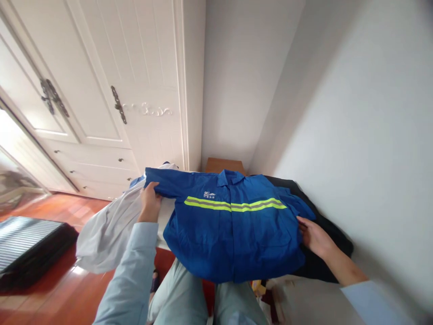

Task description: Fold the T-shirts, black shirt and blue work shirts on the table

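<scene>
A blue work jacket (209, 239) with a collar and a yellow-and-grey reflective stripe lies spread out, front side up, before my legs. White lettering and a small logo mark its chest. My left hand (149, 201) is closed on the lower edge of the sleeve at the left, which is stretched straight out. At the jacket's right side, my right hand (314, 237) has its fingers curled at the edge of the blue cloth; the fingertips are partly hidden. The sleeve on that side is folded and rumpled beyond the stripe.
White cloth (108, 230) hangs at the left, and dark clothing (324, 266) lies under the jacket's right side. A ribbed dark suitcase (30, 243) rests on the wooden floor. Behind stand a white wardrobe (152, 72), a brown wooden piece (225, 165) and a wall.
</scene>
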`<action>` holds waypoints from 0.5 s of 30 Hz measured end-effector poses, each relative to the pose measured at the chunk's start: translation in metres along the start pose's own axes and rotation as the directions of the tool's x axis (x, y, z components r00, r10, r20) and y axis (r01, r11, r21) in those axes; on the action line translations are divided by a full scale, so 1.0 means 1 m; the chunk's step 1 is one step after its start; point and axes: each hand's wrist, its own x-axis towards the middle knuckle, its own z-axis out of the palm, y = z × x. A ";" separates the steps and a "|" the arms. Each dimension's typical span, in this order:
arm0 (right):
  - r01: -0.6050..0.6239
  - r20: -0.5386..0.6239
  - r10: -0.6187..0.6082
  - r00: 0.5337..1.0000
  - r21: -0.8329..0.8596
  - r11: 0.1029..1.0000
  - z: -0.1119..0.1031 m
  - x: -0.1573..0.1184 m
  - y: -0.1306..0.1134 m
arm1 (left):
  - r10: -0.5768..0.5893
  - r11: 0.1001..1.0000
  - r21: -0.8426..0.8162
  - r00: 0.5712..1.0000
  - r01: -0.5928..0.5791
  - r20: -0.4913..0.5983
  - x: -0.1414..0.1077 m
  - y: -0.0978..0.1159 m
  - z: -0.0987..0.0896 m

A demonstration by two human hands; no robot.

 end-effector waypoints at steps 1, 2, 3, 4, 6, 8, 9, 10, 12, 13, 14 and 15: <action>0.006 0.007 -0.006 1.000 0.008 1.000 -0.003 0.004 -0.005 | -0.019 0.999 -0.032 1.000 0.019 -0.013 -0.002 0.001 -0.003; 0.016 0.009 -0.016 1.000 0.015 1.000 -0.005 0.009 -0.010 | -0.036 0.997 -0.066 0.999 0.034 -0.023 -0.004 0.003 -0.005; 0.029 0.002 -0.029 1.000 0.020 0.999 -0.007 0.015 -0.015 | -0.043 0.995 -0.093 0.999 0.040 -0.030 -0.005 0.006 -0.006; 0.041 -0.024 -0.041 0.999 0.023 0.999 -0.008 0.021 -0.020 | -0.046 0.993 -0.108 0.998 0.041 -0.042 -0.005 0.009 -0.006; 0.054 -0.126 -0.049 0.991 0.036 0.998 -0.008 0.034 -0.029 | -0.069 0.994 -0.088 0.995 0.064 -0.065 -0.001 0.014 -0.006; 0.065 -0.210 -0.055 0.976 0.039 0.997 -0.005 0.046 -0.035 | -0.114 0.994 -0.007 0.993 0.113 -0.042 0.007 0.020 -0.005; 0.077 -0.227 -0.070 0.971 0.026 0.997 -0.003 0.051 -0.037 | -0.137 0.990 0.033 0.990 0.138 -0.019 0.013 0.023 -0.004; 0.094 -0.226 -0.091 0.970 0.006 0.996 -0.001 0.054 -0.040 | -0.153 0.986 0.063 0.988 0.153 0.000 0.019 0.026 -0.004; 0.161 -0.202 -0.164 0.966 -0.031 0.986 0.005 0.055 -0.046 | -0.147 0.987 0.069 0.989 0.147 -0.004 0.030 0.036 -0.004; 0.210 -0.192 -0.213 0.958 -0.034 0.977 0.008 0.053 -0.051 | -0.122 0.991 0.044 0.992 0.123 -0.025 0.035 0.041 -0.005; 0.282 -0.185 -0.283 0.941 -0.031 0.959 0.011 0.049 -0.055 | -0.086 0.996 0.011 0.995 0.087 -0.046 0.039 0.046 -0.007; 0.383 -0.176 -0.383 0.907 -0.036 0.923 0.013 0.045 -0.059 | -0.045 0.999 -0.024 0.997 0.044 -0.067 0.042 0.051 -0.009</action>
